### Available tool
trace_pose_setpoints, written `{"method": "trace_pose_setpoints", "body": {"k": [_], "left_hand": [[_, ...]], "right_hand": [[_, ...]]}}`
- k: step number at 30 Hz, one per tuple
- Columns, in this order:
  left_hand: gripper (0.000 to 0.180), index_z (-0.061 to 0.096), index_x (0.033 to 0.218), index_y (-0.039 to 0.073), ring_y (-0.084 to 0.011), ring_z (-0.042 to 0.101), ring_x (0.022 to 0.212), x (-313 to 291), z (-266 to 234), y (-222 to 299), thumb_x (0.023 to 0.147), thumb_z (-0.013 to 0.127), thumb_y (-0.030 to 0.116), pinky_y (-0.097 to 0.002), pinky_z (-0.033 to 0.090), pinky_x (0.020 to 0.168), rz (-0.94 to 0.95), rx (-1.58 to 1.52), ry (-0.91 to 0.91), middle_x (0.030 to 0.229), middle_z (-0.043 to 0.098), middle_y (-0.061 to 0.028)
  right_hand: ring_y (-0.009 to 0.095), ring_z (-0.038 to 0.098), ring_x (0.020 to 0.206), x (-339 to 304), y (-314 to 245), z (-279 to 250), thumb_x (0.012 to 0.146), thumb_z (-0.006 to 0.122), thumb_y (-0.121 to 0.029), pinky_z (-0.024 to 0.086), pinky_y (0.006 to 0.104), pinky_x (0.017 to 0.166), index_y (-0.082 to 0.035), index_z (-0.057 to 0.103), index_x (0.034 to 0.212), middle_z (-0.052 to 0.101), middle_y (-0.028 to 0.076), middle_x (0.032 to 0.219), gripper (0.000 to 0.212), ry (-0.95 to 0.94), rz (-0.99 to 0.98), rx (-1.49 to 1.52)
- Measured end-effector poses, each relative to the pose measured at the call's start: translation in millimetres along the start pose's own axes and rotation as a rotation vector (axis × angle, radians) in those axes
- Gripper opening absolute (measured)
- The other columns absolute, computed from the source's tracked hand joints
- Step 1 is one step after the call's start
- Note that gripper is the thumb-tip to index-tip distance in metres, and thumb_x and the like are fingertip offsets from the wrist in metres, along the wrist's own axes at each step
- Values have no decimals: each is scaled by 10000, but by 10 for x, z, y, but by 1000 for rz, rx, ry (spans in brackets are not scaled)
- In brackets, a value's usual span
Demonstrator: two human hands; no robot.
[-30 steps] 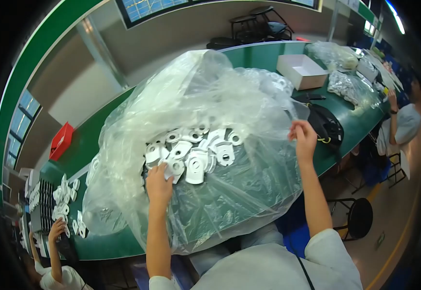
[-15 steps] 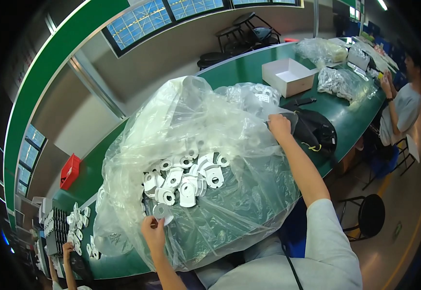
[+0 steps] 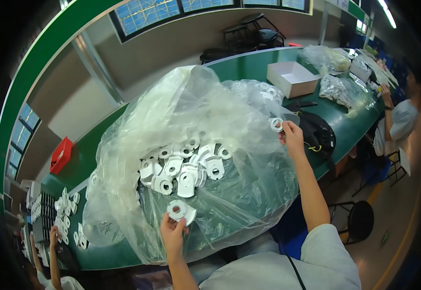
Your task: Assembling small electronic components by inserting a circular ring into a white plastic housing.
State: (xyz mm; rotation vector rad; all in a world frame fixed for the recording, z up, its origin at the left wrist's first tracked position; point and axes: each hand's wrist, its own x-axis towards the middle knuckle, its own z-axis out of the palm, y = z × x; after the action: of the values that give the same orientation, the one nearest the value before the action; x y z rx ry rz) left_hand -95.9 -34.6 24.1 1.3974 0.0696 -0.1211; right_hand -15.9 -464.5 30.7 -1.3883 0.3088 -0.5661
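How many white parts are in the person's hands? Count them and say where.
2: one white part pinched by the left hand at the bag's near edge, one ring-shaped part in the right hand. Others may be hidden.

Crinkled glossy clear plastic bag (image 3: 205, 121), smooth matt white plastic parts (image 3: 186, 169), matt green tabletop (image 3: 249, 67).

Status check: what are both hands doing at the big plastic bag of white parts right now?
Left hand pinches a white ring part at bag's near edge. Right hand grips clear plastic bag at far side. Parts pile inside; nothing blocking.
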Motion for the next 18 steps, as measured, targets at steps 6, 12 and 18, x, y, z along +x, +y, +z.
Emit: {"method": "trace_pose_setpoints", "body": {"k": [6,12,18], "left_hand": [[408,457,1200,25,-71,523,623,44,162,-191,817,571,-54,-205,411,464,-51,-59,-104,955,574,-48],[496,417,1276,25,-60,533,659,-63,194,-21,815,580,-57,-194,393,468,-48,-102,-174,989,571,-50],[428,449,1258,39,-43,531,663,-110,-13,-111,859,602,17,-186,391,494,-58,-148,-155,912,587,2]], "right_hand": [[101,541,563,-1313,-431,1201,897,570,-121,416,249,484,23,651,904,590,55,679,166,-539,118,-227],[324,596,693,-1738,-85,1794,827,615,-118,459,380,609,-8,664,914,626,143,760,149,-785,-364,-556],[256,587,615,-2001,-48,1977,810,629,-88,445,340,554,-18,671,923,599,118,708,140,-711,-474,-597]]}}
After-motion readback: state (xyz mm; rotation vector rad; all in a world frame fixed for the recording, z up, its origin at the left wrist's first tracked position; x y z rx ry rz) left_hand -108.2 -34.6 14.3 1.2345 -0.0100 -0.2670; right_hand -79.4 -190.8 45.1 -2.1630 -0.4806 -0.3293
